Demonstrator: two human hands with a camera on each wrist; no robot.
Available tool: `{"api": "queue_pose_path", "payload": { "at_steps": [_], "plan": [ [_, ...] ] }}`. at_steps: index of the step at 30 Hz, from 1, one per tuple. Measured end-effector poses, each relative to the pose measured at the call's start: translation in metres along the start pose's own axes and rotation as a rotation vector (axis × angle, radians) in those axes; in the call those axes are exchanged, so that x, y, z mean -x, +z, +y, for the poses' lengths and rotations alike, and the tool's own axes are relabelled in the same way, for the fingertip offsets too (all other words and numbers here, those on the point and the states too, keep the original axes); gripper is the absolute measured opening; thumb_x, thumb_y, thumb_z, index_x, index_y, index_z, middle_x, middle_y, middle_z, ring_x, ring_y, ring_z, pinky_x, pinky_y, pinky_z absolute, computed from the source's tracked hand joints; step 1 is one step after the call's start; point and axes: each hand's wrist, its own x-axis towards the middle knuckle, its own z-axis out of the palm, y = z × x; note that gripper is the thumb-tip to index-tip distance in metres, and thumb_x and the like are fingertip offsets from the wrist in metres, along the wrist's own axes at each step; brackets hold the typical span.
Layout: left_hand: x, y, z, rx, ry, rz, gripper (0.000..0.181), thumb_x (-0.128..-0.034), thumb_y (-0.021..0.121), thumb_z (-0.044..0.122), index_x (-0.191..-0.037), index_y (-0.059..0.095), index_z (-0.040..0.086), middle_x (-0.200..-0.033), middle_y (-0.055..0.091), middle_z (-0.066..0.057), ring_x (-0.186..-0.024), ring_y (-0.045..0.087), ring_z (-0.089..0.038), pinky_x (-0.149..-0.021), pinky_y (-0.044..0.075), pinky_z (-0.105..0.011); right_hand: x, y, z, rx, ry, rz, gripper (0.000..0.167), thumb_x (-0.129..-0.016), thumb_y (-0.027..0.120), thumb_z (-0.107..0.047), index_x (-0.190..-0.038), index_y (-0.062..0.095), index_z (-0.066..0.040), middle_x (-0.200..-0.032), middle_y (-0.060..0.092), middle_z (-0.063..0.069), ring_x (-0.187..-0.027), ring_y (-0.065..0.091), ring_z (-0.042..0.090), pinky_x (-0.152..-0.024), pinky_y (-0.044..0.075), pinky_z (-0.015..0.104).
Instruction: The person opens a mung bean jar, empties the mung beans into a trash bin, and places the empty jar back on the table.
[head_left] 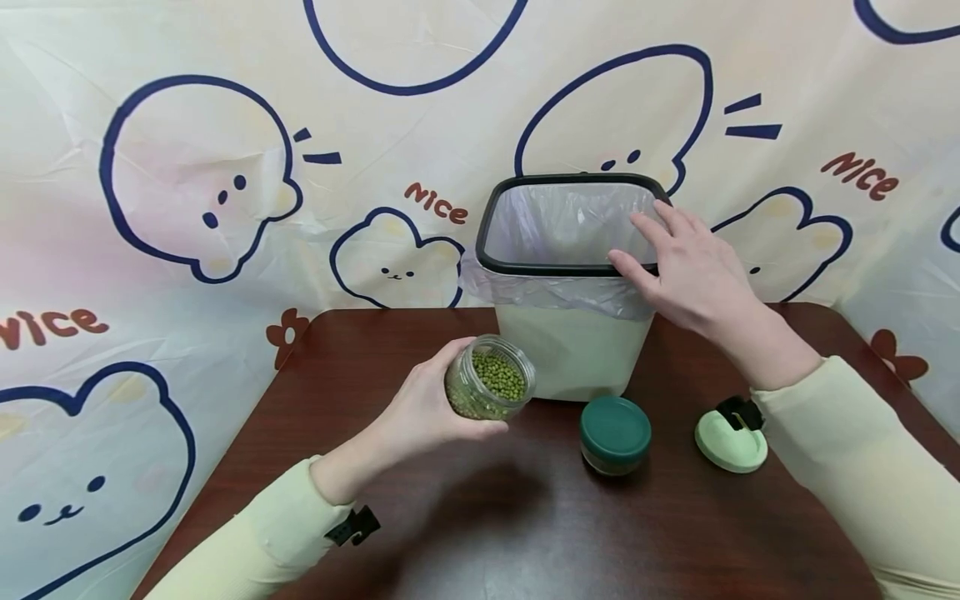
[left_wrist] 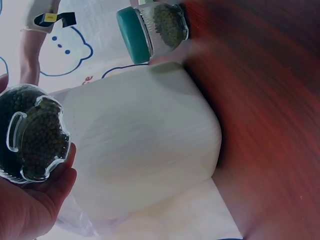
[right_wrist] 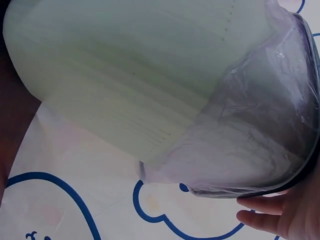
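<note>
My left hand point(head_left: 423, 400) grips a clear jar of green beans point(head_left: 491, 379) around its side. The jar has no lid and leans with its mouth up and to the right, just in front of a pale waste bin point(head_left: 573, 350). In the left wrist view the jar's moulded base point(left_wrist: 42, 137) faces the camera. At the bin's right corner my right hand point(head_left: 693, 271) spreads its fingers over the black rim point(head_left: 551, 269); whether they press on it I cannot tell. A translucent liner bag point(head_left: 573, 221) lines the bin and folds over its outside.
A jar with a dark green lid point(head_left: 617, 429) stands in front of the bin, with small contents visible in the left wrist view. Further right, a light green lid point(head_left: 727, 446) lies on the brown table point(head_left: 585, 542). A patterned cloth point(head_left: 405, 150) hangs behind.
</note>
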Motion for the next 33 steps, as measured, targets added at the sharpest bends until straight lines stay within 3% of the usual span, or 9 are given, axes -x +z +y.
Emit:
{"api": "queue_pose_path", "payload": {
  "at_steps": [13, 22, 29, 33],
  "plan": [
    [-0.009, -0.035, 0.018, -0.033, 0.028, 0.131, 0.089, -0.0616, 0.093, 0.027, -0.137, 0.048, 0.011, -0.116, 0.062, -0.001, -0.100, 0.059, -0.016, -0.085, 0.050, -0.039, 0.000, -0.001, 0.000, 0.005, -0.016, 0.004, 0.073, -0.098, 0.033, -0.059, -0.151, 0.034, -0.008, -0.155, 0.021, 0.025, -0.137, 0.025, 0.047, -0.101, 0.029, 0.067],
    [-0.026, -0.062, 0.024, -0.042, 0.019, 0.199, 0.085, -0.0658, 0.091, 0.028, -0.137, 0.047, 0.011, -0.118, 0.058, -0.001, -0.105, 0.055, -0.017, -0.089, 0.046, -0.040, 0.000, -0.001, 0.000, -0.003, -0.002, -0.007, 0.074, -0.098, 0.032, -0.059, -0.151, 0.033, -0.009, -0.156, 0.019, 0.024, -0.138, 0.023, 0.046, -0.097, 0.030, 0.071],
    [-0.039, -0.073, 0.028, -0.001, 0.042, 0.236, 0.084, -0.0683, 0.090, 0.025, -0.139, 0.046, 0.011, -0.121, 0.057, -0.002, -0.108, 0.053, -0.018, -0.092, 0.045, -0.042, 0.001, 0.000, -0.001, -0.011, -0.001, 0.019, 0.077, -0.098, 0.034, -0.059, -0.149, 0.032, -0.001, -0.148, 0.027, 0.030, -0.130, 0.032, 0.047, -0.097, 0.034, 0.067],
    [-0.043, -0.075, 0.031, 0.006, 0.038, 0.242, 0.085, -0.0692, 0.089, 0.025, -0.140, 0.044, 0.010, -0.123, 0.055, -0.004, -0.109, 0.053, -0.019, -0.092, 0.045, -0.042, 0.001, 0.000, -0.002, -0.012, 0.017, -0.009, 0.083, -0.097, 0.032, -0.061, -0.150, 0.025, 0.003, -0.147, 0.027, 0.033, -0.129, 0.033, 0.049, -0.101, 0.032, 0.064]
  ]
}}
